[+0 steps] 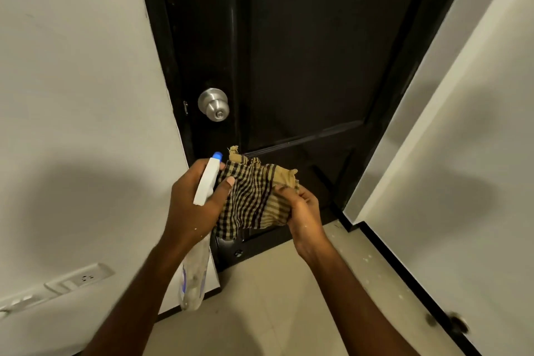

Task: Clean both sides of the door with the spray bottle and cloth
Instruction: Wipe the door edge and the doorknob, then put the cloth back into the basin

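A dark brown panelled door (303, 52) stands shut in front of me, with a round silver knob (213, 104) on its left side. My left hand (192, 205) grips the neck of a clear spray bottle (195, 277) with a white head and blue nozzle (216, 156) pointing up toward the door. Its thumb also presses on a tan and black checked cloth (251, 199). My right hand (303, 208) pinches the cloth's right edge. Both hands hold the cloth bunched in front of the door's lower panel.
White walls flank the door on both sides. A white switch and socket plate (78, 280) sits low on the left wall. A black skirting strip (404, 274) runs along the right wall. Pale floor tiles (274, 298) lie below my arms.
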Action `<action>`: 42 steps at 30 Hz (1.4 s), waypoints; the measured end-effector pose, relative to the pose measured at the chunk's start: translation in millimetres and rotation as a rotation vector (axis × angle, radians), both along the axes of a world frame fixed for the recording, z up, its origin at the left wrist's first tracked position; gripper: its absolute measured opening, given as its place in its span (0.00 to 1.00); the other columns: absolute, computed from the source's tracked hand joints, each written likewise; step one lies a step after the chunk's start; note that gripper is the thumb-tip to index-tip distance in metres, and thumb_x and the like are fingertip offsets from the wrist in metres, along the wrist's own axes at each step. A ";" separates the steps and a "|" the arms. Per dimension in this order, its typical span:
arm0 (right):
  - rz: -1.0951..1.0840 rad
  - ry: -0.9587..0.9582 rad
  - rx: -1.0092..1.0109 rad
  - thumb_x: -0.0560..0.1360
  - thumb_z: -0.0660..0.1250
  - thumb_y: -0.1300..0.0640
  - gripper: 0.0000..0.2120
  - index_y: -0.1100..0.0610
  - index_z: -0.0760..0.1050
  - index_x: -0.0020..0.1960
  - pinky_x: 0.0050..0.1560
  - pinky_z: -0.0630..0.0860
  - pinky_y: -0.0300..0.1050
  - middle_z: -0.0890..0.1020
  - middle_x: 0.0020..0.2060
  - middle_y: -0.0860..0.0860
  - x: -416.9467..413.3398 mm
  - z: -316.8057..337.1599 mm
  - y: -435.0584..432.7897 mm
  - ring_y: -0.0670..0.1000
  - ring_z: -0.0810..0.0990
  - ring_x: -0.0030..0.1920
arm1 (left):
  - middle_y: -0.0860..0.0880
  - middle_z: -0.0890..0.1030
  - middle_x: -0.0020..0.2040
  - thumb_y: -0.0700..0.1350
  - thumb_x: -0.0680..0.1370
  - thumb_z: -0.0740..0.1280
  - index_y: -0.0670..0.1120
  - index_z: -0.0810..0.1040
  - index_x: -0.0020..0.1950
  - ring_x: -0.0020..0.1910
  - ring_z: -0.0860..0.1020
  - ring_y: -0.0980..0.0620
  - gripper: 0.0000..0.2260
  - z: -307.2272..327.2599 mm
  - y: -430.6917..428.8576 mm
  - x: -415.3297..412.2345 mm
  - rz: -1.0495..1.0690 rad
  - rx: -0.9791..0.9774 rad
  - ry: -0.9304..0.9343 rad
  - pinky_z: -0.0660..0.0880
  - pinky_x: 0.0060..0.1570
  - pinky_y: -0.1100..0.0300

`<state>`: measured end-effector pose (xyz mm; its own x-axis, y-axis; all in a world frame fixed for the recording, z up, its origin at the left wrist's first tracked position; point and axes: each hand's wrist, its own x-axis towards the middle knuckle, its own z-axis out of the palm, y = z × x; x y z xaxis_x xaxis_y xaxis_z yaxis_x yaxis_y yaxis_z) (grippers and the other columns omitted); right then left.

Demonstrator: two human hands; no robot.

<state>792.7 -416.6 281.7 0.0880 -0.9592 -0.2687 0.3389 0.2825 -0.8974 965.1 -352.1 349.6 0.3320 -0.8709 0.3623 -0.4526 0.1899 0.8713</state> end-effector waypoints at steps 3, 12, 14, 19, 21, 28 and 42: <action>0.035 0.041 -0.058 0.79 0.69 0.57 0.09 0.54 0.82 0.58 0.53 0.82 0.47 0.87 0.52 0.50 8.7 3.2 33.9 0.50 0.85 0.54 | 0.60 0.77 0.43 0.40 0.75 0.72 0.50 0.73 0.57 0.44 0.78 0.70 0.13 -10.9 6.7 -10.6 -0.085 -0.023 -0.026 0.73 0.40 0.77; -0.103 -0.199 0.150 0.79 0.63 0.42 0.19 0.53 0.82 0.61 0.57 0.77 0.48 0.86 0.55 0.52 -25.3 -0.7 88.3 0.52 0.82 0.57 | 0.57 0.78 0.41 0.48 0.78 0.69 0.58 0.74 0.55 0.40 0.79 0.55 0.09 -38.8 23.6 -70.1 -0.357 0.311 0.087 0.76 0.35 0.68; -0.192 -0.233 0.164 0.78 0.66 0.42 0.19 0.54 0.83 0.61 0.62 0.77 0.53 0.85 0.55 0.54 -46.5 -9.0 98.1 0.56 0.81 0.60 | 0.53 0.80 0.38 0.48 0.79 0.68 0.55 0.78 0.55 0.34 0.79 0.56 0.06 -42.4 25.8 -85.5 -0.431 0.358 0.099 0.75 0.30 0.68; -0.309 -0.353 0.277 0.80 0.63 0.49 0.17 0.57 0.81 0.61 0.61 0.76 0.56 0.86 0.55 0.56 -111.5 -26.7 126.6 0.59 0.81 0.59 | 0.51 0.85 0.42 0.43 0.79 0.68 0.51 0.81 0.52 0.31 0.78 0.54 0.05 -45.1 34.8 -133.0 -0.649 0.372 0.076 0.73 0.31 0.64; -0.398 -0.378 0.323 0.81 0.62 0.50 0.16 0.58 0.80 0.62 0.60 0.76 0.56 0.86 0.54 0.56 -139.9 -35.1 141.2 0.59 0.81 0.59 | 0.53 0.84 0.48 0.41 0.79 0.67 0.50 0.80 0.53 0.31 0.78 0.53 0.06 -44.2 43.8 -157.6 -0.679 0.339 0.079 0.73 0.32 0.65; -0.651 -0.664 0.371 0.81 0.62 0.43 0.26 0.64 0.77 0.65 0.65 0.76 0.61 0.83 0.58 0.62 -270.0 -59.5 222.5 0.62 0.81 0.58 | 0.54 0.82 0.49 0.40 0.79 0.67 0.50 0.77 0.55 0.34 0.80 0.50 0.07 -50.1 95.4 -268.5 -0.725 0.210 0.074 0.77 0.34 0.64; -1.035 -0.290 0.458 0.73 0.72 0.68 0.14 0.63 0.78 0.58 0.57 0.79 0.62 0.85 0.50 0.60 -511.9 -75.8 433.2 0.62 0.82 0.53 | 0.50 0.78 0.53 0.46 0.75 0.71 0.47 0.69 0.59 0.38 0.81 0.49 0.16 -64.4 237.1 -552.3 -1.081 0.121 -0.016 0.77 0.36 0.70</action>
<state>280.8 16.6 205.9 -0.5641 -0.4278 -0.7062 0.7724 0.0289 -0.6345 412.8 -115.0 285.2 -0.6357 -0.7297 0.2519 -0.1091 0.4080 0.9064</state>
